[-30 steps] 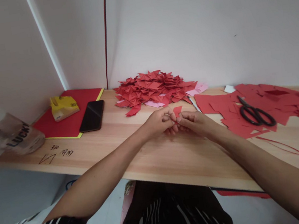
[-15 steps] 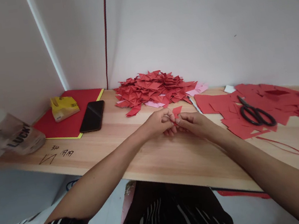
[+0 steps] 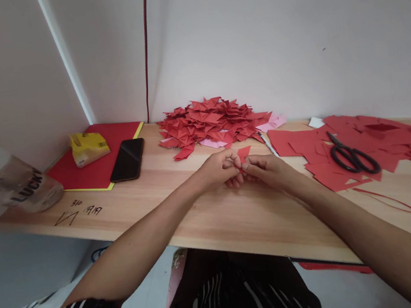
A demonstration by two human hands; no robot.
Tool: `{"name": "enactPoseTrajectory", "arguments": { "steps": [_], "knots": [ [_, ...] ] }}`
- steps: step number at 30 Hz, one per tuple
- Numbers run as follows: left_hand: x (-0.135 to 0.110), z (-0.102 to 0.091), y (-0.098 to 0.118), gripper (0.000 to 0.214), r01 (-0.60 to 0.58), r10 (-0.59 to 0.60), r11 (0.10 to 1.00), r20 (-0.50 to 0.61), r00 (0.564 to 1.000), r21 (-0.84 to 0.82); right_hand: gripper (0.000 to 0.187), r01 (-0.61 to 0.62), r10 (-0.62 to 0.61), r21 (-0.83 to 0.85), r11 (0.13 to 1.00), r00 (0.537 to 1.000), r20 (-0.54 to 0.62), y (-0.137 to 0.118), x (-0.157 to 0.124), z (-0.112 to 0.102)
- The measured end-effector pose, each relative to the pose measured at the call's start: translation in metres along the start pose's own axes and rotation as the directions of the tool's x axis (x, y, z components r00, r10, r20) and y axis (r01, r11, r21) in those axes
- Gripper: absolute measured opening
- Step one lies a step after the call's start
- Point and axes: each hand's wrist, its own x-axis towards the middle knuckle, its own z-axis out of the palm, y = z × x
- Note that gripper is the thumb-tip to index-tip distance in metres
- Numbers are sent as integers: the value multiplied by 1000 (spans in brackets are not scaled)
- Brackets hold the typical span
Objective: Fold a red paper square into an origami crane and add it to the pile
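Note:
Between my two hands is a small folded piece of red paper (image 3: 244,153), its pointed part sticking up above the fingertips. My left hand (image 3: 220,169) pinches it from the left side. Thumb and fingers of my right hand (image 3: 263,167) are closed on its right side, close against the left fingertips. Most of the paper is hidden by the fingers. Just behind the hands lies a heap of folded red paper pieces (image 3: 208,120), with a few pink ones (image 3: 214,142) among them.
On the right, black-handled scissors (image 3: 353,155) lie on loose red paper sheets (image 3: 392,139). A pen (image 3: 268,144) is beside them. Leftward are a black phone (image 3: 127,159), a yellow packet (image 3: 90,148) on a red sheet (image 3: 71,171), and a clear jug (image 3: 25,188) on the wooden table (image 3: 151,203).

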Motion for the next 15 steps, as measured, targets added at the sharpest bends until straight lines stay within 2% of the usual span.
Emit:
{"name": "enactPoseTrajectory", "arguments": {
  "steps": [15],
  "knots": [
    [-1, 0, 0, 14, 5, -5, 1000, -4, 1000, 15, 36, 38, -38, -33, 999, 999, -6, -1, -1, 1]
  ]
}}
